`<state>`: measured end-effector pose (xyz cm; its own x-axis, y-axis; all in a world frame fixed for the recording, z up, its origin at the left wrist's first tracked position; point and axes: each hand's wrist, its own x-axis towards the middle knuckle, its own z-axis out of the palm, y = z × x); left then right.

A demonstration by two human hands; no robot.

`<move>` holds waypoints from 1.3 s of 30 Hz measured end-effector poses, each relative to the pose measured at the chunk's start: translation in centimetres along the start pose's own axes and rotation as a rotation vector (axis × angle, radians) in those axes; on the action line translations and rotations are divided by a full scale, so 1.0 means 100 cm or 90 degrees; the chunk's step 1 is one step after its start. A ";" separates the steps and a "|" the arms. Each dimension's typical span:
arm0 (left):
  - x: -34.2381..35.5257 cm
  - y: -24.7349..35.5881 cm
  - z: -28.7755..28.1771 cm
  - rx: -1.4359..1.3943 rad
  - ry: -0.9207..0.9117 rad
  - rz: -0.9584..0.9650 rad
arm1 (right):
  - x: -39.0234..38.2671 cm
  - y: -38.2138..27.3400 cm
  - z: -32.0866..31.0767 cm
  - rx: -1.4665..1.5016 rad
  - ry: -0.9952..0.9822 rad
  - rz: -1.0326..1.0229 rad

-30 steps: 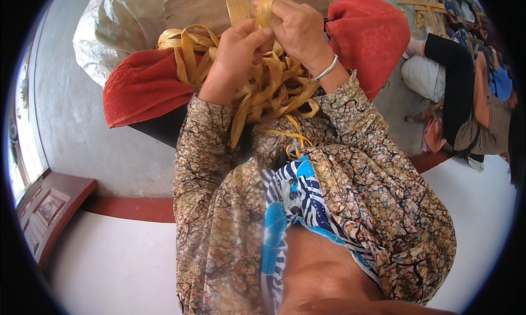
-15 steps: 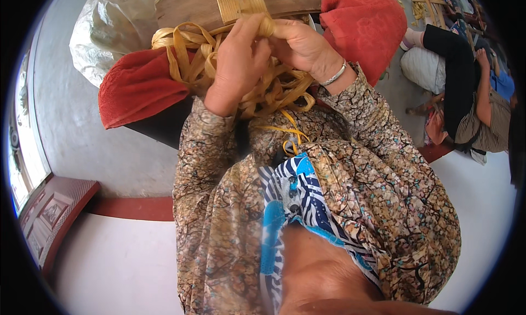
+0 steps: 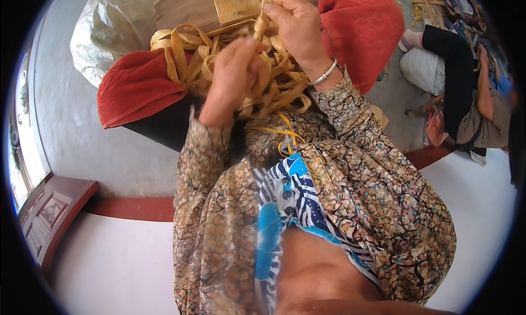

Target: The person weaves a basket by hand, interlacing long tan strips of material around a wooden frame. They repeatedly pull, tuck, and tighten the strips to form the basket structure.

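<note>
A tan, ribbon-like fibre strip [image 3: 261, 25] is stretched upright between my two hands. My right hand [image 3: 300, 30], with a silver bangle on its wrist, pinches the strip's upper end between thumb and finger. Lower down, my left hand [image 3: 229, 79] is closed around the same strip; it is slightly blurred. Under and around my hands lies a loose tangle of similar tan strips [image 3: 183, 60] on my lap. Just beyond them is a pale wood block [image 3: 235, 7] on a brown wooden board [image 3: 183, 9].
Red cloth covers lie on the left [image 3: 137, 90] and right [image 3: 361, 35]. Behind the left one stands a translucent white plastic bag [image 3: 101, 35]. At the right, another person [image 3: 490, 117] sits near a white sack [image 3: 423, 69]. A carved wooden panel [image 3: 55, 211] is at lower left.
My hands have moved apart along the strip. The right one rose with its end, while the left dropped a little toward me. The strip now stands upright between them.
</note>
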<state>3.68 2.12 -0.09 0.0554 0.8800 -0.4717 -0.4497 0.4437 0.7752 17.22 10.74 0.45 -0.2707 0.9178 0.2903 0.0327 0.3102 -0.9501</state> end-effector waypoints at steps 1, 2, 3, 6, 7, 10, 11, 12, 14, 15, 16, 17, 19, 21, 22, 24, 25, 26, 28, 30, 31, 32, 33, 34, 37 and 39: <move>-0.005 -0.005 -0.005 0.111 0.013 0.088 | 0.002 0.001 -0.002 -0.003 0.016 0.015; -0.009 -0.007 -0.010 0.222 0.027 0.176 | 0.003 0.010 -0.006 0.065 -0.012 0.051; -0.013 -0.010 -0.014 0.331 0.037 0.262 | 0.008 0.023 -0.015 0.173 0.038 0.098; -0.017 0.004 -0.017 0.701 0.146 0.484 | 0.029 0.020 -0.035 0.207 0.125 0.154; -0.017 0.004 -0.019 0.767 0.160 0.508 | 0.029 0.016 -0.032 0.137 0.038 0.099; -0.007 0.017 -0.022 0.792 0.097 0.464 | 0.031 -0.007 -0.026 -0.198 -0.249 -0.117; -0.003 0.022 -0.021 0.793 0.070 0.435 | 0.033 -0.010 -0.028 -0.244 -0.349 -0.081; 0.001 0.025 -0.021 0.728 0.052 0.399 | 0.034 -0.012 -0.029 -0.285 -0.451 -0.045; 0.012 0.030 -0.029 0.529 -0.076 0.266 | 0.039 -0.016 -0.035 -0.316 -0.565 -0.031; 0.015 0.032 -0.033 0.431 -0.133 0.200 | 0.039 -0.018 -0.040 -0.267 -0.563 0.056; 0.015 0.032 -0.035 0.391 -0.153 0.174 | 0.039 -0.020 -0.044 -0.216 -0.559 0.142; 0.014 0.035 -0.036 0.406 -0.139 0.151 | 0.040 -0.022 -0.047 -0.165 -0.555 0.227; 0.013 0.043 -0.036 0.433 -0.120 0.114 | 0.038 -0.008 -0.047 -0.111 -0.505 0.211; 0.031 0.045 -0.038 0.426 -0.087 0.148 | 0.042 0.005 -0.045 -0.068 -0.432 0.222; 0.044 0.047 -0.041 0.425 -0.065 0.167 | 0.046 0.010 -0.042 -0.105 -0.410 0.180; 0.066 0.058 -0.045 0.449 -0.037 0.185 | 0.053 0.037 -0.041 -0.086 -0.333 0.160; 0.076 0.062 -0.050 0.460 -0.029 0.206 | 0.058 0.040 -0.036 -0.073 -0.301 0.146; 0.086 0.062 -0.056 0.470 -0.023 0.226 | 0.058 0.039 -0.032 -0.150 -0.245 0.077; 0.096 0.062 -0.060 0.469 -0.020 0.253 | 0.063 0.044 -0.028 -0.177 -0.229 0.069; 0.102 0.062 -0.059 0.444 0.006 0.271 | 0.066 0.051 -0.025 -0.203 -0.216 0.061; 0.105 0.060 -0.059 0.431 0.017 0.278 | 0.067 0.053 -0.025 -0.216 -0.212 0.056; 0.111 0.060 -0.060 0.458 0.030 0.289 | 0.068 0.056 -0.025 -0.229 -0.208 0.051; 0.115 0.057 -0.062 0.486 0.047 0.295 | 0.068 0.061 -0.025 -0.263 -0.220 0.043; 0.119 0.054 -0.064 0.513 0.064 0.301 | 0.068 0.064 -0.025 -0.296 -0.233 0.034; 0.131 0.045 -0.078 0.790 0.250 0.404 | 0.061 0.062 -0.037 -0.527 -0.259 -0.034; 0.125 0.047 -0.071 0.720 0.201 0.412 | 0.053 0.053 -0.044 -0.628 -0.225 -0.150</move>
<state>-4.06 13.95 -5.34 -0.1618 0.9749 0.1529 0.6716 -0.0048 0.7409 20.15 18.34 -2.55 -0.6295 0.7340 0.2549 0.6628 0.6785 -0.3167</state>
